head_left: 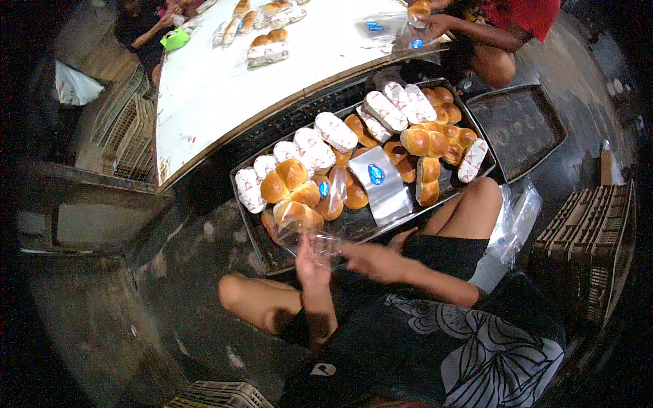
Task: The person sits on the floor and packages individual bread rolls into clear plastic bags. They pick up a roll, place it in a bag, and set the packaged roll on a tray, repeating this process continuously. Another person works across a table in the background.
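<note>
Before me lies a black metal tray point(250, 239) of glossy bread rolls, several in white printed paper sleeves. At its near left corner, my left hand point(312, 262) is on a clear plastic bag that reaches over a bread roll point(297, 214); blur hides the exact grip. My right hand point(375, 261) is at the bag's right side, also blurred, and I cannot tell whether it pinches the film. A stack of clear bags with a blue printed oval point(382, 191) rests on the rolls in the tray's middle.
Beyond the tray stands a white-topped table point(219, 112) with packed rolls point(268, 51). A person in red point(479, 38) handles a bagged roll at its right. An empty tray point(518, 127) lies right. Plastic crates point(586, 245) stand at right and left; loose bags point(515, 219) lie by my knee.
</note>
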Motion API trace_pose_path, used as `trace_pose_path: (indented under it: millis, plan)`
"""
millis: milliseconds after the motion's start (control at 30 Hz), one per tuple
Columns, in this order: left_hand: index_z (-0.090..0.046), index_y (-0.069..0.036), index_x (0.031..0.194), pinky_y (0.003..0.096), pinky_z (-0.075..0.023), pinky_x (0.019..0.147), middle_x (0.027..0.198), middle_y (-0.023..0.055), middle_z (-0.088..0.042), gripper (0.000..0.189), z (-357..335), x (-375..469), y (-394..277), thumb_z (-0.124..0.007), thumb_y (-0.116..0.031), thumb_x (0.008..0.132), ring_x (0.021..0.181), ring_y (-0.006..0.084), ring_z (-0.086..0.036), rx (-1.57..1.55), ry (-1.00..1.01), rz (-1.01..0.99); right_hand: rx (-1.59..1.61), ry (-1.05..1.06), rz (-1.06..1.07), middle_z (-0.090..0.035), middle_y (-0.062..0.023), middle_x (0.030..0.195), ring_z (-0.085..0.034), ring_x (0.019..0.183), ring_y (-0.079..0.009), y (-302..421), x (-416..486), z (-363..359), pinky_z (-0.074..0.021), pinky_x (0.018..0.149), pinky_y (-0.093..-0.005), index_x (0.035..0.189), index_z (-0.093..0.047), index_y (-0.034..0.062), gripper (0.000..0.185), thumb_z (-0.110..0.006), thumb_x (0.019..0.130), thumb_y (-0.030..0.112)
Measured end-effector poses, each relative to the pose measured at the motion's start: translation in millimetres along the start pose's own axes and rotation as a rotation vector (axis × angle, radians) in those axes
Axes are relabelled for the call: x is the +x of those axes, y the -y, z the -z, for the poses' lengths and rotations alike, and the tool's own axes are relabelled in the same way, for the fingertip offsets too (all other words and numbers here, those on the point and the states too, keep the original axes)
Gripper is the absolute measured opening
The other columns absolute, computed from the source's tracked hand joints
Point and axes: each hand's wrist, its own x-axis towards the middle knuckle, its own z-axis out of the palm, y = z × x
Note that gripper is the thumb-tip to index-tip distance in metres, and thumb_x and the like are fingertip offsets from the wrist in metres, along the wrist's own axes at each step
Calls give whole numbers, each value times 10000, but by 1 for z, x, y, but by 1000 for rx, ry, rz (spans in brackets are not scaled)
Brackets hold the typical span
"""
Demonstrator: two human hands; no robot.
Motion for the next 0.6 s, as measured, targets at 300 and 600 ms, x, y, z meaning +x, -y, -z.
trace_pose_path:
  millis: [300,600]
  plan:
    - [-309,-49,1297,515,-402,940,1170,126,-415,541,-12,6,-59,-500,-205,816,1152,318,-421,-266,-67,-299,-453,-850,-738,-234,-347,1327,-396,1129,-498,-166,-27,133,-389,922,-456,1383,77,23,1053,-685,724,326]
    - [-120,-72,1382,480,-328,1002,1347,203,-310,631,-47,-4,-3,-438,-145,841,1215,362,-361,-106,57,-475,-746,-438,15,-473,-67,1265,-487,963,-270,42,15,13,-429,789,-377,1227,-485,150,642,-642,610,70]
